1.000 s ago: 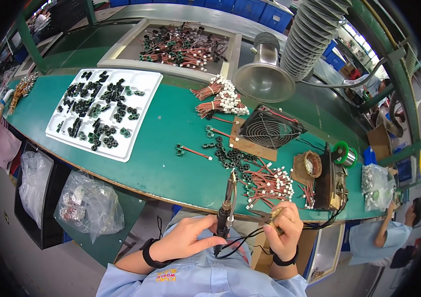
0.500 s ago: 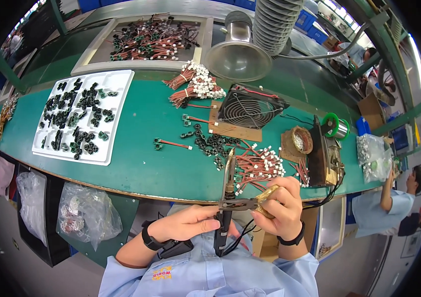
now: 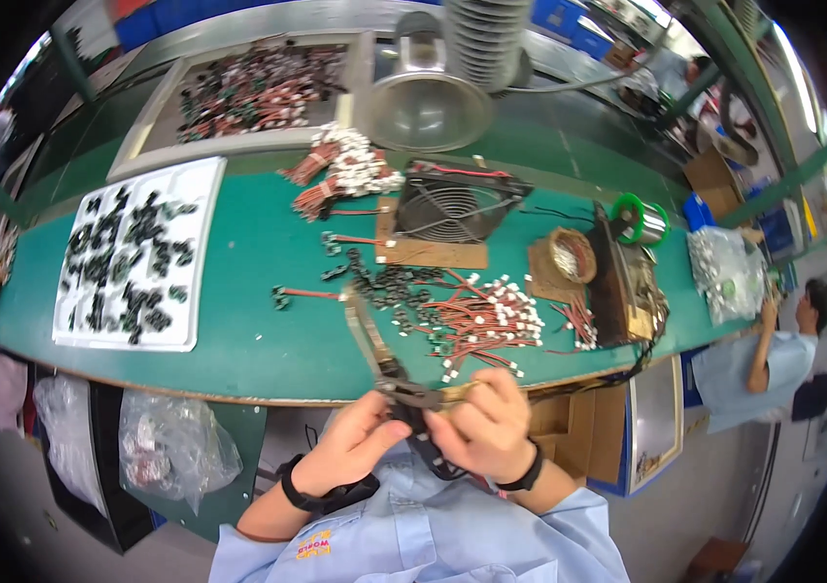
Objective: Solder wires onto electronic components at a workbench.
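Note:
Over the bench's front edge, in front of my chest, a soldering iron (image 3: 367, 330) leans with its metal end up and to the left. The jaws of a pair of pliers (image 3: 411, 393) lie across it near the top of its black handle. My right hand (image 3: 487, 424) is closed round the pliers' yellowish grips. My left hand (image 3: 347, 445) is closed at the iron's handle, thumb and fingers beside the jaws; motion blur softens the exact contact. Just beyond lie black connector parts (image 3: 389, 284) and red-wired leads with white plugs (image 3: 486, 316).
A white tray (image 3: 211, 219) of black and green parts lies left. Behind stand a black fan (image 3: 447, 206), bundled leads (image 3: 350, 165) and a metal extraction hood (image 3: 431, 112). To the right are a round tin (image 3: 569, 255), a solder reel (image 3: 641, 222) and a plastic bag (image 3: 727, 277). Another person (image 3: 758, 364) works far right.
The view has shifted. The iron has gone from nearly upright to leaning left, with the pliers still across it. My right hand has come closer to my left, whose fingers have curled in.

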`<state>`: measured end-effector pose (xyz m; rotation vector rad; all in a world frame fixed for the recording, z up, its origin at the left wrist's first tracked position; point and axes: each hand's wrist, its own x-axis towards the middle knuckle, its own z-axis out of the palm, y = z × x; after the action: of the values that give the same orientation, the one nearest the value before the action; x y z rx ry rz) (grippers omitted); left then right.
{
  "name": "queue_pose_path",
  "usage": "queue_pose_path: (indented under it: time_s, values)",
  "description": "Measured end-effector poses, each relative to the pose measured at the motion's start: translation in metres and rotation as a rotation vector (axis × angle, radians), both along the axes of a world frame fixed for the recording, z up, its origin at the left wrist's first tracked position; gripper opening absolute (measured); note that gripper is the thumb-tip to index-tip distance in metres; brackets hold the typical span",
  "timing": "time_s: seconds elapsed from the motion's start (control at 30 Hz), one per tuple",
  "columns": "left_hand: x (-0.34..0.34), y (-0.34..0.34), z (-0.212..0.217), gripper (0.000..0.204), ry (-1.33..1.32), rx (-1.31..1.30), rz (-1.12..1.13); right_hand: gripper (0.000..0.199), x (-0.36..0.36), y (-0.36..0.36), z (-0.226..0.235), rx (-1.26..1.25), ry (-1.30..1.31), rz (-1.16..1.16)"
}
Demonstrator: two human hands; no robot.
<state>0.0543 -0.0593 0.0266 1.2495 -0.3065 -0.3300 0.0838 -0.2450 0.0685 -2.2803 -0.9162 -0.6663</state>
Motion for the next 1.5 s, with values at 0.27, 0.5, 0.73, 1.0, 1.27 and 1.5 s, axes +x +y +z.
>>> queue_pose_path:
  time_s: [0.27,0.5,0.73,1.0,1.27,1.5]
  values:
    - [0.008,-0.004,-0.008,0.038,0.065,-0.005,0.163,0.017,-0.006,-0.006,-0.001,0.233,0.232,-0.071]
    - [0.009,-0.001,0.009,0.046,0.256,-0.168,0.128,0.016,0.036,-0.122,0.039,-0.044,0.105,-0.717]
    - [0.015,-0.006,0.008,0.053,0.275,-0.215,0.128,0.019,0.059,-0.216,0.023,-0.208,-0.060,-0.996]
    - [0.034,-0.002,0.028,0.046,0.255,-0.202,0.045,0.020,0.028,-0.154,0.056,0.030,-0.034,-0.806]
    - [0.057,-0.064,0.061,0.039,0.410,-0.492,-0.082,0.072,-0.052,-0.055,-0.011,0.429,0.910,0.157]
    - [0.046,-0.108,0.028,0.037,0.271,-0.209,-0.364,0.071,-0.035,-0.049,-0.049,0.993,0.423,-0.248]
